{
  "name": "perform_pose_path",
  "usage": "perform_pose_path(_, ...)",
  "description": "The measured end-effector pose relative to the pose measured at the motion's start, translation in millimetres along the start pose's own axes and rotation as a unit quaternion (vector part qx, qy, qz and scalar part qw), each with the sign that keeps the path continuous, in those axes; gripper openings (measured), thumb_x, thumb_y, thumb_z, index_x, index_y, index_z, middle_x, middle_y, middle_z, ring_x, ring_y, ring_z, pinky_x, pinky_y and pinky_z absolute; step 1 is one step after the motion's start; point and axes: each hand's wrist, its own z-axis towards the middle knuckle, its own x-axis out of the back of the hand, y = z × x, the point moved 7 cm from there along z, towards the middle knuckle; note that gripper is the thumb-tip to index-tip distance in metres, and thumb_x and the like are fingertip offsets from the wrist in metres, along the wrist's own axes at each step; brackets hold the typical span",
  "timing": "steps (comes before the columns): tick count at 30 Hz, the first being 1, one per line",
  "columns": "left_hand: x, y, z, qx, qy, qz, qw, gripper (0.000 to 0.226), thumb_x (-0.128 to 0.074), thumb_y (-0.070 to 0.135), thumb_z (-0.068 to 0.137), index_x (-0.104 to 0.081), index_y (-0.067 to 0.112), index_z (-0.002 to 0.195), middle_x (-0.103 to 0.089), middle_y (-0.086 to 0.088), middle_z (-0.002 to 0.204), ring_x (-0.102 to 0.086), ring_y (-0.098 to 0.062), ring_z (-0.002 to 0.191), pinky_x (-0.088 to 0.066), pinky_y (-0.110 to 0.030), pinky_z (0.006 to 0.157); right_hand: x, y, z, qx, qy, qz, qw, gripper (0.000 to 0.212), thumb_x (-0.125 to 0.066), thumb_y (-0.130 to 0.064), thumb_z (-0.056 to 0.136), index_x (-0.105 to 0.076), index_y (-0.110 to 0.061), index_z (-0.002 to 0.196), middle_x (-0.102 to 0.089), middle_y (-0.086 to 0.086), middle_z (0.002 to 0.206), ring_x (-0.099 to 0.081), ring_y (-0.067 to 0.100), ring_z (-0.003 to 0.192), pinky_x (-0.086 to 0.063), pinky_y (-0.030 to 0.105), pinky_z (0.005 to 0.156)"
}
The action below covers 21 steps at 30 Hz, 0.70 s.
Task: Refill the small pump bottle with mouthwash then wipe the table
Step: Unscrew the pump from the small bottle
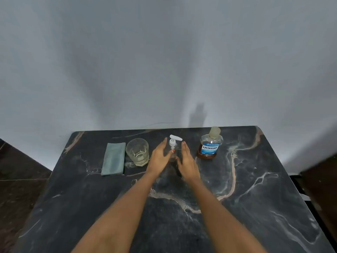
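along the far edge of the dark marbled surface, from the left: a folded grey-green cloth, a clear glass just beside it, the small pump bottle in the middle, and the mouthwash bottle off to the right with its cap on.

the left hand and right hand flank the pump bottle, both released, fingers straight and palms facing in; whether either thumb touches it i cannot tell. nothing is grasped yet. the step in hand looks like taking hold of the pump bottle to unscrew its white head. to do that well, i would judge the left hand should clasp the clear body low and firm to keep it upright, while the right takes the collar under the nozzle, not the nozzle itself, and twists.

the pump bottle's lower body is partly screened by the thumbs and its clear wall blurs into the dark stone, so its fill level is unreadable. the glass may hold a little liquid; hard to say.
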Motion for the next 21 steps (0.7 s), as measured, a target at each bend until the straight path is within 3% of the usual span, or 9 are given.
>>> perform_pose_path(4,-4.2,-4.4,8.3,0.019,-0.001,-0.044,0.999,0.061,-0.065,0.020,0.082,-0.038,0.018,0.137,-0.050,-0.005,0.136,-0.047,-0.019,0.123,-0.034,-0.023,0.097,-11.9,7.7,13.0,-0.060,-0.011,0.104,0.993,0.068,-0.056,-0.012,0.089,-0.016,-0.018,0.143,-0.028,0.007,0.150,-0.035,0.027,0.133,-0.035,0.045,0.105)
perform_pose_path(10,-10.8,-9.4,16.3,0.020,0.013,-0.127,0.992,0.052,-0.070,0.002,0.074,-0.055,0.013,0.122,-0.064,-0.004,0.118,-0.058,-0.011,0.109,-0.044,-0.024,0.095,-21.8,12.7,25.5,-0.081,-0.002,0.200,0.977,0.051,-0.055,-0.003,0.087,-0.039,-0.014,0.133,-0.050,0.010,0.134,-0.050,0.025,0.121,-0.044,0.039,0.100)
perform_pose_path(21,-5.8,6.3,-0.6,-0.017,0.024,-0.130,0.991,0.047,-0.072,0.005,0.072,-0.060,0.016,0.115,-0.068,0.000,0.109,-0.062,-0.008,0.103,-0.048,-0.025,0.092,-6.7,6.4,5.9,-0.048,0.019,0.246,0.968,0.050,-0.056,0.001,0.085,-0.041,-0.008,0.132,-0.052,0.012,0.130,-0.052,0.024,0.118,-0.044,0.038,0.101)
